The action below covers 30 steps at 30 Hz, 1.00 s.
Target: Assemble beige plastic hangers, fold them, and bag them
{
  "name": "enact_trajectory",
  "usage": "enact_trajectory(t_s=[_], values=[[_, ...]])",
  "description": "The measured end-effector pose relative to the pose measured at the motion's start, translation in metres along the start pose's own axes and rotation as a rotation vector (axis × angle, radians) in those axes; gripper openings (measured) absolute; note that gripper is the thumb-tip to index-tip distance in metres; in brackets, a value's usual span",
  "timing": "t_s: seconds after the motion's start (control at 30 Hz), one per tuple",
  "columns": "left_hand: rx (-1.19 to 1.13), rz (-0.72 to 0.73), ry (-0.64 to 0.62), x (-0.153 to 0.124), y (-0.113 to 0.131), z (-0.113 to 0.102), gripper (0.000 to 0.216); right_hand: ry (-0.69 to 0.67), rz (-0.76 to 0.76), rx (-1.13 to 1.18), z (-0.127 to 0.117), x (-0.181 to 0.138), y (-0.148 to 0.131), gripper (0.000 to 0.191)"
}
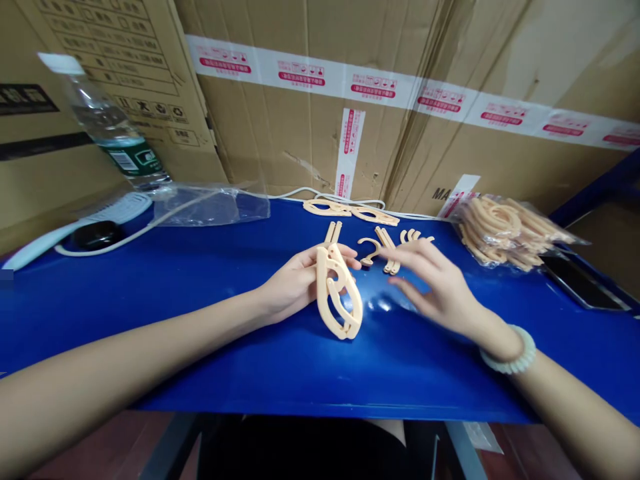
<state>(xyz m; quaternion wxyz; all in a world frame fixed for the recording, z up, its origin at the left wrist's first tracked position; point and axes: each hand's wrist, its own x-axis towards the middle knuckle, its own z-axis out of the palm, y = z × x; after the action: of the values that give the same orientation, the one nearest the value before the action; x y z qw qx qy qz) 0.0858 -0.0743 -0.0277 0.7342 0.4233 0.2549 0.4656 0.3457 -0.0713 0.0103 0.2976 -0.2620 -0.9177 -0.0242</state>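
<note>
My left hand (295, 283) grips a peach plastic folding hanger (325, 293), folded into a leaf shape and held above the blue table (210, 360). To the right, my right hand (440, 283) hovers over the table with its fingers apart, slightly blurred, holding nothing that I can see. Nearest its fingertips lies a loose hook (369, 252). Just behind are narrow straight strips (387, 250) and several small curved pieces (413, 236), partly covered by the right hand. More strips (333, 231) show beyond the left hand.
Two flat hanger arms (327, 208) lie at the back by a white cable (300, 191). Bagged peach parts (505, 230) and a phone (585, 280) sit right. On the left are a water bottle (125, 147), a pale blue brush (110, 212) and a black mouse-like object (97, 235). Cardboard boxes (280, 133) wall the back.
</note>
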Motion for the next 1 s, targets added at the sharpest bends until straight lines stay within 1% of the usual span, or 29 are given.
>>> enact_trajectory(t_s=[0.07,0.13,0.17,0.23,0.3,0.33,0.43,0.5,0.6,0.73,0.87,0.93,1.0], values=[[-0.011,0.023,0.019,0.001,0.0,0.0,0.019,-0.051,-0.206,-0.068,0.004,0.003,-0.022,0.035],[-0.025,0.008,0.038,0.002,0.001,0.001,0.022,-0.105,-0.351,-0.141,0.009,0.004,-0.035,0.028],[-0.04,-0.014,0.047,0.002,0.001,0.003,0.023,-0.125,-0.396,-0.167,0.012,0.004,-0.039,0.025],[-0.081,-0.063,0.062,0.001,0.001,0.006,0.025,-0.146,-0.434,-0.185,0.017,0.003,-0.042,0.021],[-0.081,-0.069,0.065,-0.001,0.0,0.009,0.036,-0.137,-0.421,-0.178,0.022,0.002,-0.04,0.023],[-0.041,-0.056,0.06,-0.003,-0.002,0.01,0.041,-0.136,-0.409,-0.174,0.023,0.001,-0.039,0.024],[0.205,-0.007,0.04,-0.008,-0.007,0.011,0.046,-0.14,-0.387,-0.145,0.026,0.0,-0.035,0.023],[0.331,0.0,0.027,-0.01,-0.009,0.011,0.041,-0.131,-0.376,-0.116,0.026,-0.001,-0.033,0.02],[0.381,0.005,0.012,-0.012,-0.01,0.011,0.033,-0.113,-0.358,-0.104,0.026,-0.002,-0.032,0.017],[0.476,0.025,0.003,-0.014,-0.009,0.012,0.019,-0.116,-0.364,-0.165,0.024,-0.003,-0.032,0.019],[0.543,0.055,0.068,-0.018,-0.012,0.01,0.024,-0.102,-0.371,-0.235,0.021,-0.002,-0.03,0.02],[0.535,0.041,0.125,-0.019,-0.013,0.01,0.028,-0.083,-0.325,-0.278,0.022,-0.002,-0.029,0.022],[0.494,0.026,0.169,-0.019,-0.013,0.01,0.032,-0.11,-0.241,-0.312,0.023,-0.002,-0.027,0.024]])
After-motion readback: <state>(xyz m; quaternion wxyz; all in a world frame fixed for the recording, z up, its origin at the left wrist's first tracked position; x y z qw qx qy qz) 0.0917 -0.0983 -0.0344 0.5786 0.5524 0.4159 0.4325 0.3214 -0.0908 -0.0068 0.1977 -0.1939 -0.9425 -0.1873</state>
